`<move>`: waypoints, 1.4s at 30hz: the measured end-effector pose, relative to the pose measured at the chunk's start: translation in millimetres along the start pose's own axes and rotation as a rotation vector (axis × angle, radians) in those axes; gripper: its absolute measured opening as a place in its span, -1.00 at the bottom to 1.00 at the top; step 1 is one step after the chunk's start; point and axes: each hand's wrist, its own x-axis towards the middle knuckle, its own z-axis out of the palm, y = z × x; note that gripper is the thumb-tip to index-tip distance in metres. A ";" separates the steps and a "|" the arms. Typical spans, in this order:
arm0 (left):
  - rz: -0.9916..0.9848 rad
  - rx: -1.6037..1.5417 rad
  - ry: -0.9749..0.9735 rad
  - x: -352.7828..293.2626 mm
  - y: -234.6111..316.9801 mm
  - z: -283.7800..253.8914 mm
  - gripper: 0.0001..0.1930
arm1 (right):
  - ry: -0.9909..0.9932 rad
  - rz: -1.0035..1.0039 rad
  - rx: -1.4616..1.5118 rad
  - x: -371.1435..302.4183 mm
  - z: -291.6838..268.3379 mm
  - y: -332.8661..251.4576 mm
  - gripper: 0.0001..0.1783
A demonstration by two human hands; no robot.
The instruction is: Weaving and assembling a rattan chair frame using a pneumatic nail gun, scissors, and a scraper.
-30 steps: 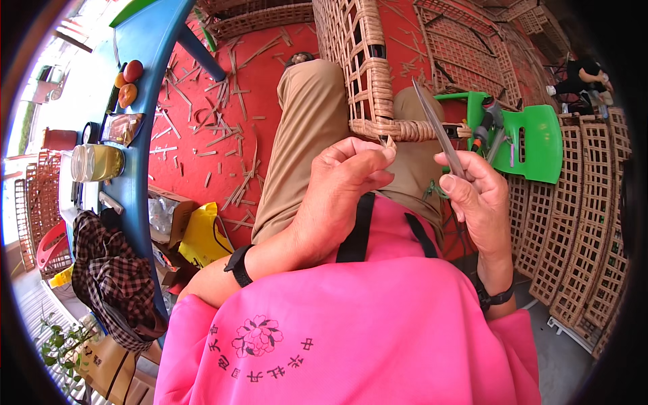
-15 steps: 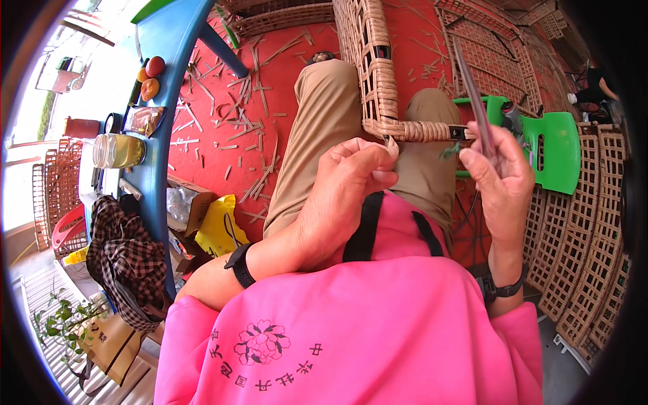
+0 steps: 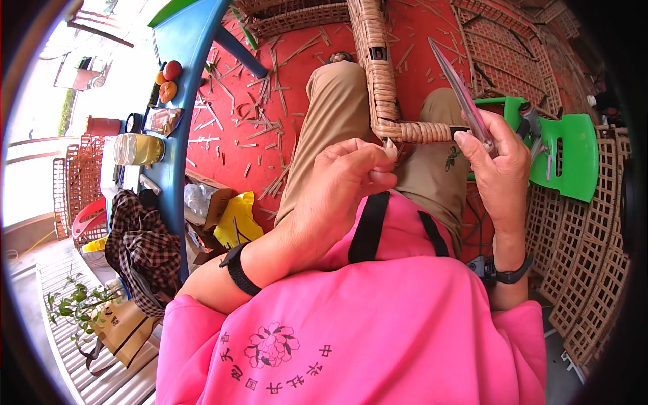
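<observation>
A woven wicker frame (image 3: 382,84) comes down between my knees and turns at a corner into a wrapped bar (image 3: 424,131), with dark core showing at its right end. Just below that corner, my left hand (image 3: 351,169) pinches the pale end of a wicker strip (image 3: 390,150) between thumb and fingers. My right hand (image 3: 498,152) grips a long pointed knife (image 3: 466,94), its tip up and leaning left. The lower part of the knife is hidden in the palm. Both wrists wear dark bands.
On the left stands a blue table (image 3: 177,74) with a glass jar (image 3: 138,149), fruit (image 3: 169,90) and a checked cloth (image 3: 142,246). Cut strips litter the red floor (image 3: 270,108). A green chair (image 3: 567,155) and woven panels (image 3: 574,270) are at right.
The knife has swung its tip leftward and shows more of its broad face. My left hand keeps its pinch near the corner. The surroundings shift slightly right in view.
</observation>
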 end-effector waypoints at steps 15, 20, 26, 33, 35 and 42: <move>0.265 0.034 0.037 1.4 -32.9 10.0 -0.79 | 0.082 -0.122 -0.019 -1.6 7.0 -1.1 -0.72; 0.305 0.047 0.061 2.8 -35.9 10.7 -0.81 | 0.063 -0.124 -0.050 -4.1 5.6 -1.1 -0.71; 0.335 0.091 0.100 3.1 -33.4 13.2 -0.82 | 0.075 -0.145 -0.065 -3.5 7.3 -0.1 -0.73; 0.414 -0.006 0.110 8.5 -41.6 18.8 -0.80 | 0.116 -0.200 -0.094 -4.1 10.1 -0.2 -0.76; 0.403 0.009 0.130 7.1 -40.2 18.5 -0.80 | 0.103 -0.209 -0.090 -4.7 10.0 0.1 -0.76; 0.396 0.125 0.064 -5.7 -28.6 14.0 -0.76 | 0.115 -0.200 -0.079 -5.5 8.7 3.0 -0.76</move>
